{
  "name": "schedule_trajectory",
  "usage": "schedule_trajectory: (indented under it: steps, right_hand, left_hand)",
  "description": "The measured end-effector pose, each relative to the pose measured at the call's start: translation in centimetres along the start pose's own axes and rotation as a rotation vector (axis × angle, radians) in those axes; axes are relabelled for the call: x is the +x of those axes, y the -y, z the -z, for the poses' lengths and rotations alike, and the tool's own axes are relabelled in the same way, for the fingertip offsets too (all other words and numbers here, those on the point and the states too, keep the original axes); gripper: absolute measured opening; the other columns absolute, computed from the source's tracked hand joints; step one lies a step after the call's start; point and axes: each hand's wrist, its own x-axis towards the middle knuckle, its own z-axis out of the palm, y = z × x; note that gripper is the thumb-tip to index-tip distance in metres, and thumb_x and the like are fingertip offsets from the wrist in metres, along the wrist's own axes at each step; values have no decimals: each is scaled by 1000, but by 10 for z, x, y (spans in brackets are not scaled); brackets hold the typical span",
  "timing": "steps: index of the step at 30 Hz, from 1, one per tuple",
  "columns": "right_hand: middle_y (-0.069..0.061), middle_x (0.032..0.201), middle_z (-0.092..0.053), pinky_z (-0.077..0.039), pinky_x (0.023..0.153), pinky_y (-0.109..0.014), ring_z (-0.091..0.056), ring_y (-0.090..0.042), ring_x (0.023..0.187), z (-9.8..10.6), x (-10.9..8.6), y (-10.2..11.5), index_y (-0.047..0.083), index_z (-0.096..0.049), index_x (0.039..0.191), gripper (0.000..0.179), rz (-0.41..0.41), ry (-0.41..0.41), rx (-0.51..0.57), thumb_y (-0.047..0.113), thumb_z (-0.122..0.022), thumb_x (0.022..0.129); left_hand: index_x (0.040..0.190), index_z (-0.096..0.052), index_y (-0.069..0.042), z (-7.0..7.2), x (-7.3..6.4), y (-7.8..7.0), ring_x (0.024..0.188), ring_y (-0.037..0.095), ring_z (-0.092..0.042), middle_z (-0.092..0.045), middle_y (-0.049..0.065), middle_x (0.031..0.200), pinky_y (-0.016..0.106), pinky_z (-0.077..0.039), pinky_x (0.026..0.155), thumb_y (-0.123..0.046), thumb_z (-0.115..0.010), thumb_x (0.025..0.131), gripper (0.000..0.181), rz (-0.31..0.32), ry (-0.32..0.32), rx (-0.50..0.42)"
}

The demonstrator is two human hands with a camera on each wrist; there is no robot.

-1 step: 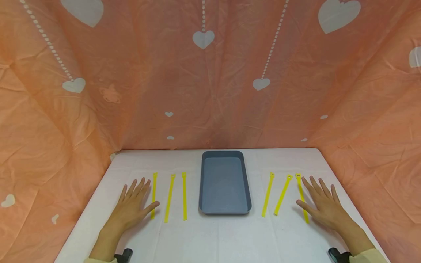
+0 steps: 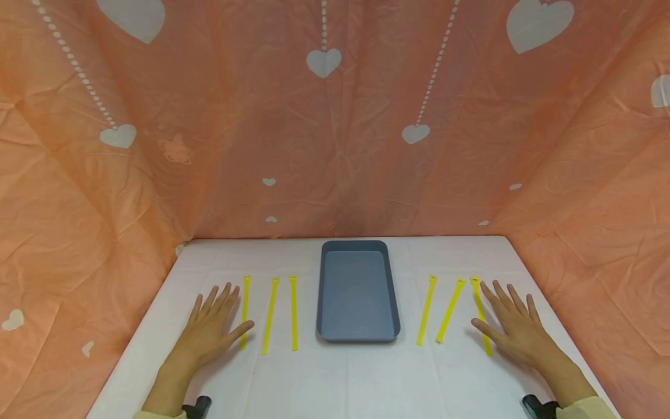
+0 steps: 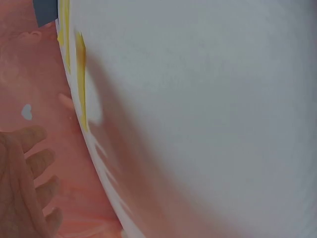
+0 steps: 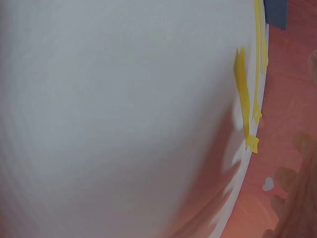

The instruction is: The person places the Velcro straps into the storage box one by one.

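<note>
My left hand [image 2: 209, 329] hovers palm down with its fingers spread, just left of the leftmost yellow strap [image 2: 245, 305], and its thumb reaches over that strap. Two more yellow straps, one slanted [image 2: 270, 317] and one straight [image 2: 293, 314], lie between it and the grey tray [image 2: 358, 336]. On the other side, my right hand [image 2: 518, 329] is held out flat, its thumb crossing above the outermost right strap [image 2: 478, 299]. Nearer the tray lie two tilted straps, an inner one [image 2: 426, 311] and a middle one [image 2: 450, 311]. Each strap has a slotted head at its far end. Neither hand holds anything.
The tray stands at the middle of the white-covered table [image 2: 345, 384], close to its back edge. An orange cloth with pale hearts [image 2: 335, 145] hangs behind the table and along both sides. Dark wrist devices show at the left wrist [image 2: 198, 407] and the right wrist [image 2: 539, 407].
</note>
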Motion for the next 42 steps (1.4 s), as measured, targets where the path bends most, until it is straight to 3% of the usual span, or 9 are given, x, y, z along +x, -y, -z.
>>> schedule_trajectory:
  steps: [13,19,34,42]
  right_hand:
    - [-30,174,-20,14,126,-70,-8,-53,161,1,2,1,11,-18,173,91,19,-15,27,56,-60,106]
    - [-36,171,-21,7,127,-72,-11,-59,158,2,9,0,8,-16,173,92,34,-14,58,54,-60,106]
    - [-41,168,-20,-5,128,-72,-17,-63,155,3,24,-2,1,-16,171,94,50,16,183,45,-66,106]
    - [-44,166,-21,-18,118,-82,-21,-67,150,3,32,-5,-1,-17,170,95,28,-11,293,37,-72,104]
  left_hand:
    - [167,-34,-3,-7,5,-8,161,51,-17,-26,25,174,62,1,132,-64,-62,102,94,-45,-16,-26]
    - [166,-38,-2,-10,7,-20,161,49,-21,-27,22,174,64,-7,131,-64,-63,101,93,-81,-43,0]
    - [168,-34,-4,-19,21,-50,163,44,-20,-27,19,175,63,-8,131,-63,-66,99,96,-129,-29,-18]
    - [168,-34,-4,-22,29,-64,163,43,-20,-26,18,176,63,-9,132,-65,-64,99,96,-164,-26,-17]
